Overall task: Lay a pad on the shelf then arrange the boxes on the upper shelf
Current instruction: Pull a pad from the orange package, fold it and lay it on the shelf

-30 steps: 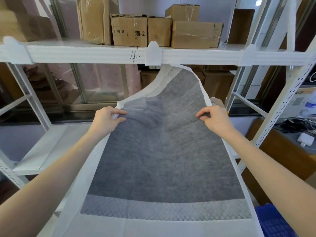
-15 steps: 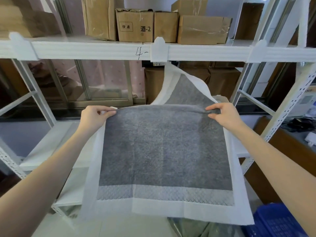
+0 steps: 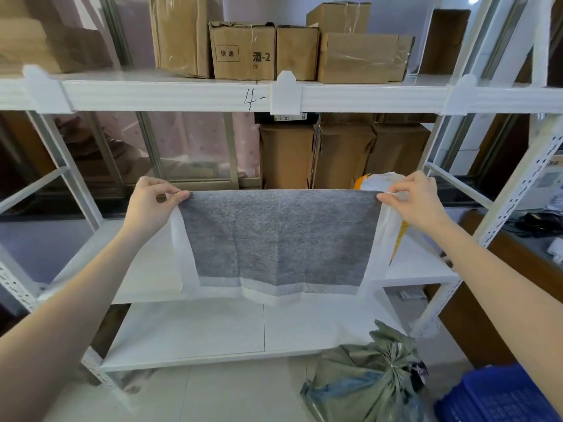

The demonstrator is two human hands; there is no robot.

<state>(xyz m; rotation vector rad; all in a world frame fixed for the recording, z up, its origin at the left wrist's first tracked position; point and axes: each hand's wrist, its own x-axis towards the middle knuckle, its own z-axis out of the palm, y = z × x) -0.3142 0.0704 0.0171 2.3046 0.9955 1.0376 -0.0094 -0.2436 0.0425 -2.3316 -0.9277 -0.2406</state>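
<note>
While both hands pinch its top corners, left hand (image 3: 152, 202) at nine o'clock and right hand (image 3: 417, 202) at three, the pad (image 3: 278, 239) hangs limp. It could well fold or land crooked on the shelf (image 3: 146, 269).

Bright, even daylight from behind the shelf (image 3: 195, 95); soft shadows, mild glare top right, wide-angle bending at edges, sharp focus.

Your left hand (image 3: 152, 202) and right hand (image 3: 417, 202) now sit wider apart than a second ago, pulling the pad (image 3: 278, 239) taut along a straight top edge. Its raised far flap is gone, and the pad hangs lower, over the middle shelf (image 3: 146, 269), uncovering the tied sack (image 3: 365, 379) below.
</note>
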